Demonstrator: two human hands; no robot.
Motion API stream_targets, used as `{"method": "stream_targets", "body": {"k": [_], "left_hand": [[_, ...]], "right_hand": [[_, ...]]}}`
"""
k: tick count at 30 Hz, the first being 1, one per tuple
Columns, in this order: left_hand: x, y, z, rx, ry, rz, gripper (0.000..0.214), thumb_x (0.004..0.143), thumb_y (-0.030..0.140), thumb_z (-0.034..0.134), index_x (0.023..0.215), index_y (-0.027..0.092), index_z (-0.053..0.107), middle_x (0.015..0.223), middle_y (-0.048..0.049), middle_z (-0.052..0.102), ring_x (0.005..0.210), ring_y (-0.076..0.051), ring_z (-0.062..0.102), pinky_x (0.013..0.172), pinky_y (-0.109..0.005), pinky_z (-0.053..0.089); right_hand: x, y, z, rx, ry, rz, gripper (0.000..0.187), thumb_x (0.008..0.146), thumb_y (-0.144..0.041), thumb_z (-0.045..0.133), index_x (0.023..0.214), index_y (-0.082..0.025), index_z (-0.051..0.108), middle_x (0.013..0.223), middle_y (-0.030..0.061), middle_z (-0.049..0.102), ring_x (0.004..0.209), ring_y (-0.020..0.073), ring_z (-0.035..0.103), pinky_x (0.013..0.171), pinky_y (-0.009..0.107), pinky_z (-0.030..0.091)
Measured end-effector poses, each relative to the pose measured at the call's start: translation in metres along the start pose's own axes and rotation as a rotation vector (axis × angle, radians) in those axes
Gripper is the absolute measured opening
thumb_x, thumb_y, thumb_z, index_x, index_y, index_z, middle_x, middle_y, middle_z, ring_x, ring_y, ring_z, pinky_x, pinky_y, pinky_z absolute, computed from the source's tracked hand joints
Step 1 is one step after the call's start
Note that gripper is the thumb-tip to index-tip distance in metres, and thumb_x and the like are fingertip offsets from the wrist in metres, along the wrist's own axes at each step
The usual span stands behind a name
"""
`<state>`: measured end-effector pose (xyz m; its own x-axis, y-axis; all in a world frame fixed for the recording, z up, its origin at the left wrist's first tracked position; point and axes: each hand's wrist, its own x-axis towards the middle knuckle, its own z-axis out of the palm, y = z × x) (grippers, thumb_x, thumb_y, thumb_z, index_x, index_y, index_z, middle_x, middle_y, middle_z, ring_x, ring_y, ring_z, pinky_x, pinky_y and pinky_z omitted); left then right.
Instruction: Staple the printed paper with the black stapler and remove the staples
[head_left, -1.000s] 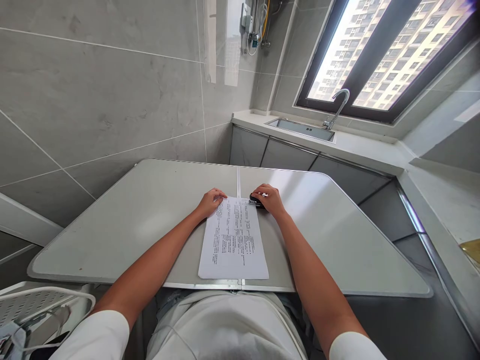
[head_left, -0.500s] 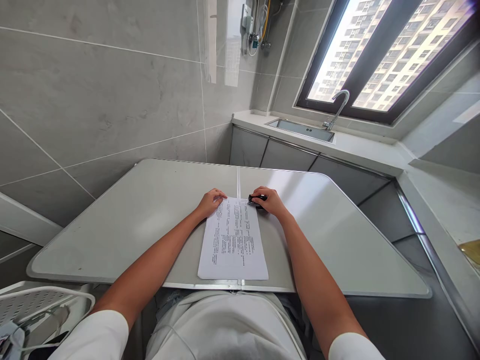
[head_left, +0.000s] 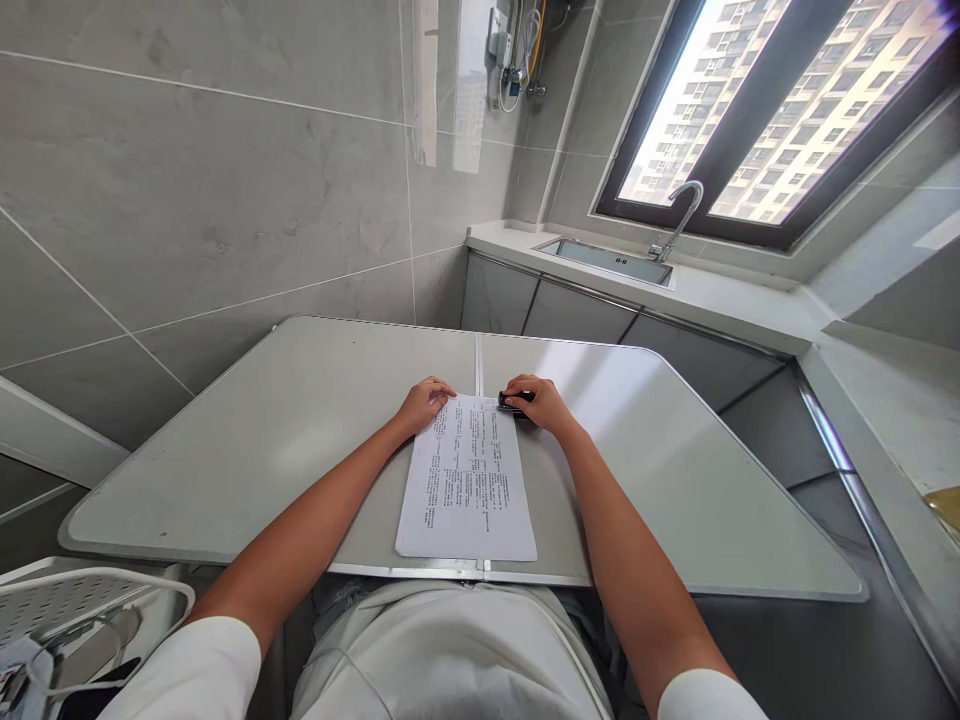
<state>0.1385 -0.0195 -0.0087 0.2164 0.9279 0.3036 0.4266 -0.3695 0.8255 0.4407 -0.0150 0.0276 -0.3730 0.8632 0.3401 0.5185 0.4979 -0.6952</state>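
Observation:
A printed sheet of paper (head_left: 465, 500), perhaps with more sheets under it, lies on the folding table (head_left: 360, 365) in front of me. My left hand (head_left: 426, 403) is closed at the paper's far left corner, its fingertips on the edge. In my right hand (head_left: 538, 398) is a small black stapler (head_left: 517, 402), gripped at the far right corner of the paper. The stapler's front end meets the paper's edge there. My fingers cover part of the stapler, so I cannot tell whether its jaws are pressed together.
A metal seam (head_left: 478, 355) runs across the middle of the table. At the lower left stands a white basket (head_left: 97, 580) with cables and other items in it. Beyond the table are a counter with a sink (head_left: 607, 258), a faucet (head_left: 684, 210) and a tiled wall (head_left: 225, 180).
The view has shifted very slightly. Both hands, the paper and the stapler keep their places.

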Motion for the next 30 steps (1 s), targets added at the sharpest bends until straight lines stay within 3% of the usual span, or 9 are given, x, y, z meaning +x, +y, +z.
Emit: {"method": "stream_targets", "body": {"k": [6,12,20,30], "left_hand": [[-0.001,0.002,0.000,-0.008,-0.003,-0.011,0.020,0.088,0.023,0.059,0.094,0.022,0.078,0.112,-0.0073,0.068,0.106,-0.023,0.067,0.102,-0.042,0.053],[-0.001,0.005,-0.001,0.011,-0.006,-0.018,0.021,0.087,0.022,0.058,0.094,0.022,0.078,0.113,-0.0073,0.068,0.105,-0.023,0.067,0.102,-0.042,0.052],[-0.001,0.002,0.001,0.011,-0.003,-0.029,0.022,0.087,0.022,0.058,0.093,0.022,0.078,0.112,-0.0071,0.068,0.105,-0.023,0.068,0.103,-0.042,0.052],[-0.001,0.000,0.002,0.014,0.005,-0.022,0.022,0.087,0.022,0.058,0.094,0.022,0.079,0.111,-0.0075,0.068,0.106,-0.024,0.067,0.104,-0.043,0.052]], "right_hand": [[0.005,-0.004,0.003,-0.031,-0.022,0.109,0.010,0.082,-0.031,0.072,0.086,-0.025,0.080,0.104,0.0035,0.075,0.093,0.0202,0.067,0.093,0.037,0.050],[0.008,0.000,0.006,0.010,-0.005,0.240,0.015,0.077,-0.034,0.077,0.088,-0.025,0.082,0.101,0.0044,0.077,0.095,0.0227,0.069,0.089,0.035,0.053],[0.011,-0.007,0.010,-0.053,0.022,0.299,0.011,0.075,-0.027,0.079,0.085,-0.024,0.083,0.091,0.0050,0.079,0.090,0.0240,0.070,0.081,0.035,0.056],[0.024,-0.035,0.011,-0.393,-0.072,0.349,0.015,0.074,-0.011,0.076,0.077,-0.025,0.080,0.087,0.0069,0.075,0.108,0.0277,0.061,0.070,0.031,0.044]]}}
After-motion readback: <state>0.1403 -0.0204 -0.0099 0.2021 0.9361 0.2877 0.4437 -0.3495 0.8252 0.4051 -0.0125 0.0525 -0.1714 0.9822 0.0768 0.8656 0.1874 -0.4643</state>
